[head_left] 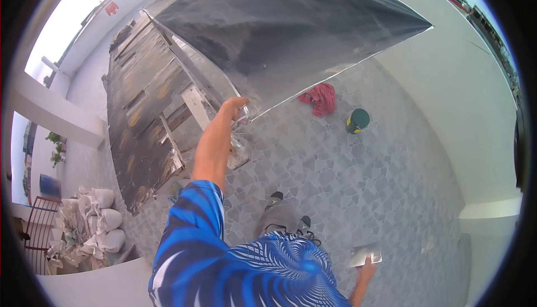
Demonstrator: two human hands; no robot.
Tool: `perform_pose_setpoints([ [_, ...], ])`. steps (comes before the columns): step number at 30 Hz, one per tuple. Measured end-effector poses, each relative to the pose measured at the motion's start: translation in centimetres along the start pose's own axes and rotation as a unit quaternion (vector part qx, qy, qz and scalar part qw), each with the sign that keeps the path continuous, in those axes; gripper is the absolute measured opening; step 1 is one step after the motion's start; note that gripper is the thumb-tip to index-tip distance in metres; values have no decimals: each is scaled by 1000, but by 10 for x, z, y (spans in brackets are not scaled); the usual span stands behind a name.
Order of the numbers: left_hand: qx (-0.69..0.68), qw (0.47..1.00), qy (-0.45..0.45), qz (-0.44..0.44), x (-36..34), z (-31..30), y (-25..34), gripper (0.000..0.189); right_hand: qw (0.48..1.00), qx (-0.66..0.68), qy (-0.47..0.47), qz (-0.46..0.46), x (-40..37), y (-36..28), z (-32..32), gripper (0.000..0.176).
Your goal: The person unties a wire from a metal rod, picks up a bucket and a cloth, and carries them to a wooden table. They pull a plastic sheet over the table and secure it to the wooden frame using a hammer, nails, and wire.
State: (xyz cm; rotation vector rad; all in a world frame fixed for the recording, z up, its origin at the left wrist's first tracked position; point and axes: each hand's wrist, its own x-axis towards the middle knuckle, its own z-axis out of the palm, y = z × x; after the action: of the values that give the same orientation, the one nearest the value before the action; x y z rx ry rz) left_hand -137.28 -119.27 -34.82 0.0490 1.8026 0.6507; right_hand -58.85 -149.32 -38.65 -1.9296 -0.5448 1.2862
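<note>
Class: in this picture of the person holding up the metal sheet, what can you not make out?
1. Head view: the large shiny grey metal sheet, gripped by the left hand, hides part of the worn wooden panel.
2. Head view: the right hand covers the flat grey metal tool's handle; the bottom edge cuts its forearm.
3. Head view: small green-lidded yellow can, label too small.

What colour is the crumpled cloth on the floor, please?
The cloth is red; head view.
</note>
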Motion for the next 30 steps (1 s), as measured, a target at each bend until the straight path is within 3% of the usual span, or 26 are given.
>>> perform_pose_setpoints([
  [4,83,995,49,-23,12,4,9,68,999,3,41,-2,-2,-9,32,45],
  [7,-26,998,47,-29,37,-4,0,49,999,14,26,15,-20,-24,82,45],
  [10,-96,989,103,35,25,-3,-4,33,999,-6,-31,7,-23,-17,120,43],
  [13,-118,985,86,95,22,-17,2,23,990,-117,-69,-24,-22,-15,141,42],
  [16,-151,972,18,179,-51,-25,7,28,985,-128,-88,-70,-27,-39,172,44],
  [18,-124,962,35,242,-97,-25,-1,24,979,-148,-85,-113,-29,-47,178,44],
  [22,-52,936,52,344,-171,-11,-28,21,969,-199,-90,-113,-23,-69,178,45],
  [23,-10,925,94,368,-186,-5,-35,24,968,-194,-86,-133,-22,-71,178,45],
  [27,-26,913,97,395,-208,24,-71,27,963,-194,-91,-163,-19,-67,168,47],
  [30,-49,899,103,422,-218,39,-87,30,952,-256,-103,-136,-16,-62,157,50],
])
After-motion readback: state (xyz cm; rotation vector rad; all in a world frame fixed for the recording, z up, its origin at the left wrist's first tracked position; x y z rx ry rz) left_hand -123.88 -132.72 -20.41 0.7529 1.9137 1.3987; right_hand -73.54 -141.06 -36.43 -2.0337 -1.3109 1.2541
